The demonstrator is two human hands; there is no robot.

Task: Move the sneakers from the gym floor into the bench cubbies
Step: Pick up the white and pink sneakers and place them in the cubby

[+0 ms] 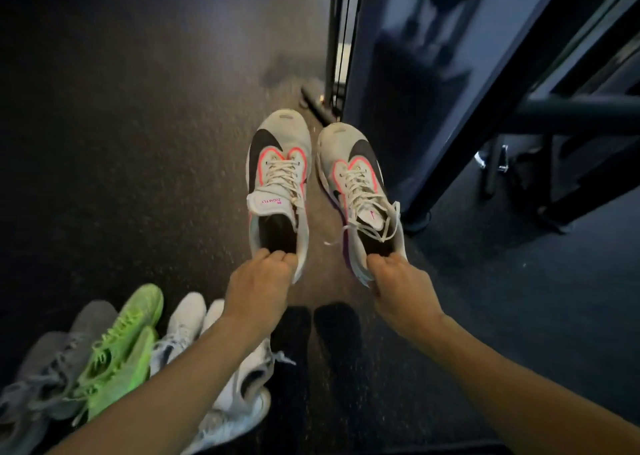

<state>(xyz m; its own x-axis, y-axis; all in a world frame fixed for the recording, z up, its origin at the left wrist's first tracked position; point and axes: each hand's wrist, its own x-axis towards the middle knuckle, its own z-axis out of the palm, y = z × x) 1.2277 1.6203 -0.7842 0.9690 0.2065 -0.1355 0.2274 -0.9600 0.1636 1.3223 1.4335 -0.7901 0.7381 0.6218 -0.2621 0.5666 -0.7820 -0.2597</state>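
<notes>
Near left, gray shoes (45, 368), green shoes (121, 347) and white shoes (194, 323) are lying on the floor (121, 142). The left hand (258, 288) is gripping the left sneaker (278, 163) by its heel. The right hand (403, 291) is gripping the right sneaker (356, 174), beside a dark frame (450, 90).

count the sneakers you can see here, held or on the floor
8: one white-and-black sneaker in the left hand at, its mate in the right hand at; grey, green and white pairs lower left. Arms may hide more.
</notes>
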